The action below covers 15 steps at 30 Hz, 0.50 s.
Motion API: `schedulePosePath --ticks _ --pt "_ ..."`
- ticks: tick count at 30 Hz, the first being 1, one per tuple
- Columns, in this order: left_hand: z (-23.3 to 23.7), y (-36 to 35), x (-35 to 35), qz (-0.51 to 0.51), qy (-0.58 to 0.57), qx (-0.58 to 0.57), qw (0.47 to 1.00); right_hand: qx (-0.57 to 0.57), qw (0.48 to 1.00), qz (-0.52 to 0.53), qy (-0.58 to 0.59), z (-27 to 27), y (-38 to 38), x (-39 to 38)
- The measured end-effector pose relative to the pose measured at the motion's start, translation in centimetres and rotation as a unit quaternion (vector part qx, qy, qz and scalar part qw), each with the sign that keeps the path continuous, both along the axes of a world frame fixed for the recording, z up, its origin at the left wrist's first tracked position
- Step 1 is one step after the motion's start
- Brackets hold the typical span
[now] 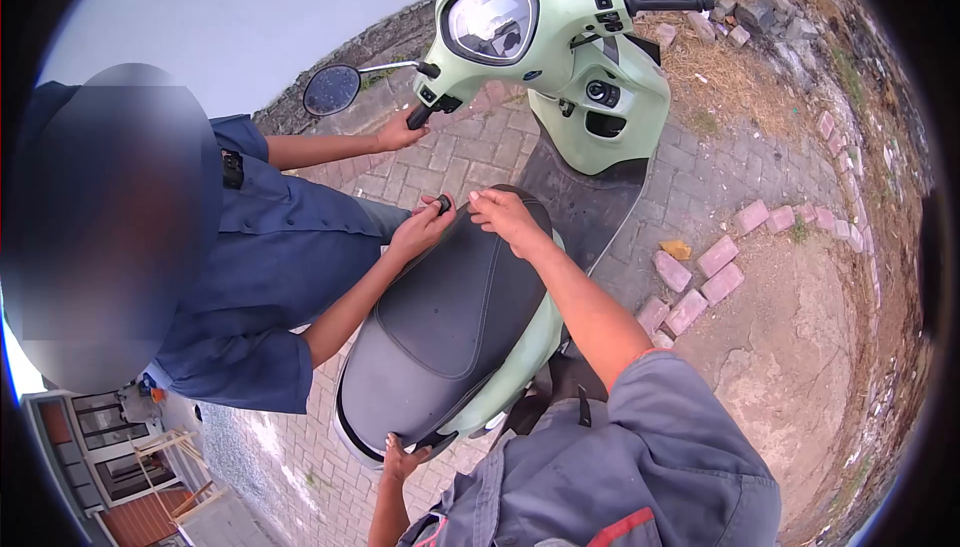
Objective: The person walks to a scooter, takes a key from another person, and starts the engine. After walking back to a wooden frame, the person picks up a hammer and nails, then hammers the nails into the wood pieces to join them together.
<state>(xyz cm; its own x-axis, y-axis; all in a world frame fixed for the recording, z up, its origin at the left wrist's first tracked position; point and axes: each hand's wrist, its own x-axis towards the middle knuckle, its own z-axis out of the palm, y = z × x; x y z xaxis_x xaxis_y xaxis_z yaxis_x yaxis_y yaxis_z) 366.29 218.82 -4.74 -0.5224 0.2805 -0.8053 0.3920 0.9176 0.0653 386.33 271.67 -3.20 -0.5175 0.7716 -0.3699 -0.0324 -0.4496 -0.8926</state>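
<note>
A pale green scooter (pixel 600 137) with a black seat (pixel 440 307) stands in front of me. My right hand (pixel 508 219) is above the front of the seat, its fingers curled with the tips together; whatever they may hold is too small to make out. Just left of it, a co-worker's hand (pixel 418 232) holds a small black key fob (pixel 443 205), apart from my fingers. The co-worker's other hand (pixel 398 132) is on the left handlebar grip (pixel 418 117). At the seat's rear edge, my left hand (pixel 402 459) touches the scooter beside the black grab rail (pixel 437 442), fingers apart.
The co-worker in a dark blue shirt (pixel 270 257) stands across the scooter. Several loose pink paving blocks (pixel 688 309) lie on the right, with rubble (pixel 765 17) farther back. A round mirror (pixel 331 91) sticks out at the left. Brick paving (pixel 480 142) lies beneath.
</note>
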Motion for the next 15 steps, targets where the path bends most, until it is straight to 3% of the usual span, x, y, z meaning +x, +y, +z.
schedulePosePath --ticks 1,4,10,15 --pt "0.0 0.0 0.3 -0.008 0.015 0.012 1.000 -0.074 0.997 -0.015 0.027 0.2 -0.6 -0.7" --pt "-0.4 -0.5 1.1 -0.002 0.033 0.044 0.998 -0.092 0.993 -0.016 0.067 0.0 -1.7 -2.1" --pt "-1.2 -1.6 1.1 -0.011 0.045 0.068 0.997 -0.053 0.992 -0.092 0.065 0.0 -3.2 -3.5" --pt "-1.0 -1.5 0.8 -0.010 0.036 0.063 0.997 -0.019 0.995 -0.091 0.045 0.4 -3.7 -3.7"
